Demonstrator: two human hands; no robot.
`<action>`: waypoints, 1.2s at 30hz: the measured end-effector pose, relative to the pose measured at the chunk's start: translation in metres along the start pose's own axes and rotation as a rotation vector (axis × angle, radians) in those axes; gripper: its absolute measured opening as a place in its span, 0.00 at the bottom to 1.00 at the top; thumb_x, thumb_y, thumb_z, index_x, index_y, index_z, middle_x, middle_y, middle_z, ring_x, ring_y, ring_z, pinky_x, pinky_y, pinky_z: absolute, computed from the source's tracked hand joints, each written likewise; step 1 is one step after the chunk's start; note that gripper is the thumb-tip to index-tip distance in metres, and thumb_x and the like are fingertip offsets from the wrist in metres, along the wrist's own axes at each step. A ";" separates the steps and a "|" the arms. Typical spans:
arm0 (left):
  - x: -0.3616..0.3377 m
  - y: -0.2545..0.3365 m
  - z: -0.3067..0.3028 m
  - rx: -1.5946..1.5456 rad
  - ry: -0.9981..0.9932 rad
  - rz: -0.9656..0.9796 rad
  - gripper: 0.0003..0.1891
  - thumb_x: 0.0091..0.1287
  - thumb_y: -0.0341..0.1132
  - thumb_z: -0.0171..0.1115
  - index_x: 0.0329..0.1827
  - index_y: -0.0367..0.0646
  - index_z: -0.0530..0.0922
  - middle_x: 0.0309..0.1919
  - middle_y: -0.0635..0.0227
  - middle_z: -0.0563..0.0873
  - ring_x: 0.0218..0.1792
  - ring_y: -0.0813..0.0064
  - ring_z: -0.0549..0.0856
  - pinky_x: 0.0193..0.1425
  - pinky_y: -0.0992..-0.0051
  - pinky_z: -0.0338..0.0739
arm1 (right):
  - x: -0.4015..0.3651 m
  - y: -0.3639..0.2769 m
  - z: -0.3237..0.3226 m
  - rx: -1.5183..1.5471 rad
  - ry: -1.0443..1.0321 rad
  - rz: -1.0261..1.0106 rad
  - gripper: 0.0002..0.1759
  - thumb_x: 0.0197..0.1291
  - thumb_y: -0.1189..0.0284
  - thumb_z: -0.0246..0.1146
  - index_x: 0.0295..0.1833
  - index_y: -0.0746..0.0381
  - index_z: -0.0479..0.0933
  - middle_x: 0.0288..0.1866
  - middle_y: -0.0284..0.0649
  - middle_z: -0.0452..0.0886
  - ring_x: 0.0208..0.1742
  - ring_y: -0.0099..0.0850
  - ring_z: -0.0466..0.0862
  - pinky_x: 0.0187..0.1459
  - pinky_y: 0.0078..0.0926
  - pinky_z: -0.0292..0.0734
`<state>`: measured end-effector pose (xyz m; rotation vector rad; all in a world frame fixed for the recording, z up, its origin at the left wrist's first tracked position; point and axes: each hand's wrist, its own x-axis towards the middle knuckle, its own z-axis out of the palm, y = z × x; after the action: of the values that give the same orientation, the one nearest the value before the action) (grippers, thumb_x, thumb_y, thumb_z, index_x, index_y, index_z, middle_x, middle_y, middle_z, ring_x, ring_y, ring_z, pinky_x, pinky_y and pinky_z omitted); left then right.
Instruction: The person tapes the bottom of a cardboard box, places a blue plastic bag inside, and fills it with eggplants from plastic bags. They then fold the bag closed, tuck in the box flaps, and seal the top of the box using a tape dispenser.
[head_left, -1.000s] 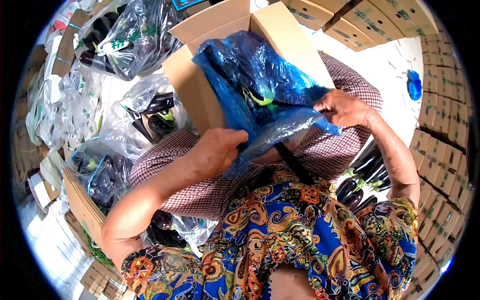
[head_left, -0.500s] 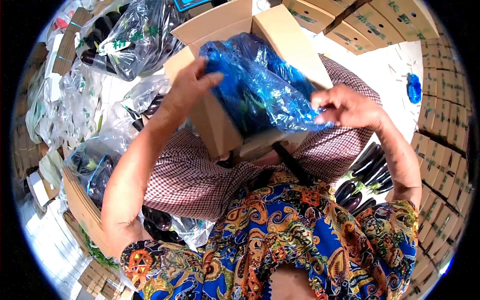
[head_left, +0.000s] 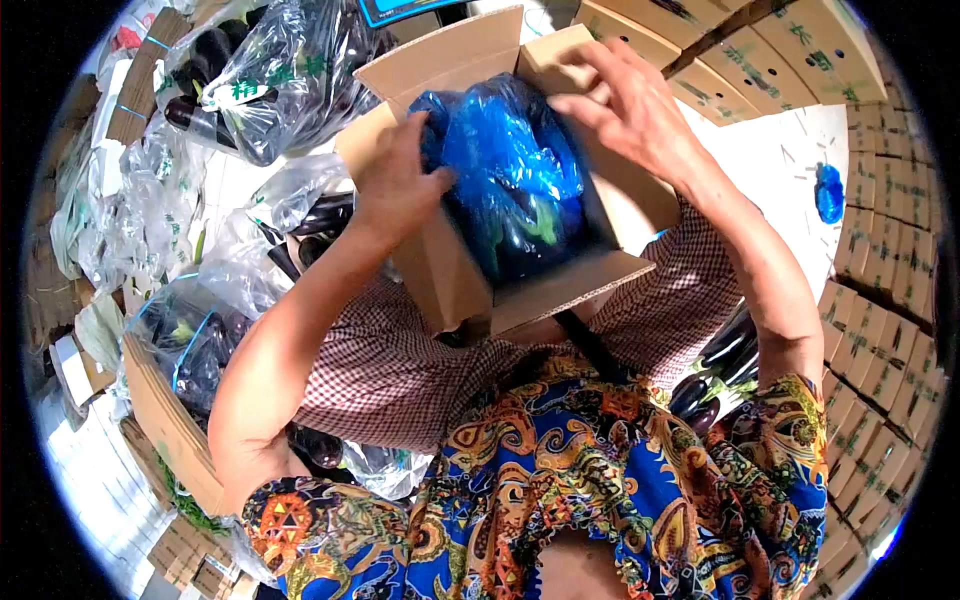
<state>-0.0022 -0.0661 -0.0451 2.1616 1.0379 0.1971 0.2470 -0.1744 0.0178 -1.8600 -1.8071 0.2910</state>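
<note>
An open cardboard box (head_left: 440, 265) stands between my legs, its flaps folded outward. Inside it, a blue plastic bag (head_left: 500, 150) is drawn over dark eggplants (head_left: 535, 235), which show through the film. My left hand (head_left: 395, 185) is at the box's left side, thumb apart from the fingers, beside the edge of the bag; its fingertips are partly blurred. Over the right flap, my right hand (head_left: 630, 115) has its fingers spread, the thumb near the bag's upper right edge. Neither hand visibly grips anything.
Clear bags of eggplants (head_left: 270, 90) lie at upper left, with crumpled plastic (head_left: 145, 200) below. Stacked cartons (head_left: 885, 330) line the right side. Loose eggplants (head_left: 725, 360) lie by my right leg. A blue plastic bundle (head_left: 829, 193) is on the floor, and flattened cardboard (head_left: 170, 420) stands left.
My right hand has let go of the blue bag's lower right edge and moved up to the right flap. The bag now lies gathered inside the box, and the front flap shows.
</note>
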 end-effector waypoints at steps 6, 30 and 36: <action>-0.001 -0.006 0.011 -0.209 -0.161 0.030 0.27 0.58 0.35 0.62 0.62 0.35 0.70 0.38 0.51 0.83 0.46 0.49 0.82 0.58 0.58 0.74 | -0.046 -0.001 0.066 0.079 -0.643 0.014 0.26 0.59 0.60 0.67 0.53 0.69 0.72 0.49 0.57 0.78 0.53 0.48 0.80 0.56 0.40 0.76; 0.113 -0.053 0.066 0.333 0.057 0.702 0.04 0.55 0.33 0.61 0.28 0.43 0.76 0.28 0.61 0.79 0.39 0.56 0.80 0.40 0.53 0.69 | 0.018 0.015 0.098 -0.142 -0.150 -0.288 0.12 0.62 0.63 0.59 0.42 0.60 0.79 0.42 0.43 0.82 0.47 0.42 0.80 0.51 0.41 0.71; 0.086 0.009 -0.005 0.379 0.089 0.512 0.10 0.57 0.29 0.60 0.42 0.44 0.81 0.33 0.59 0.82 0.45 0.58 0.82 0.49 0.64 0.77 | 0.039 0.032 0.143 -0.458 -0.357 -0.190 0.12 0.61 0.66 0.55 0.45 0.58 0.80 0.52 0.40 0.80 0.56 0.39 0.75 0.54 0.44 0.65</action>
<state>0.0588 -0.0045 -0.0492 2.7616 0.5784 0.3584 0.2060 -0.1044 -0.1104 -2.0062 -2.4434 0.1520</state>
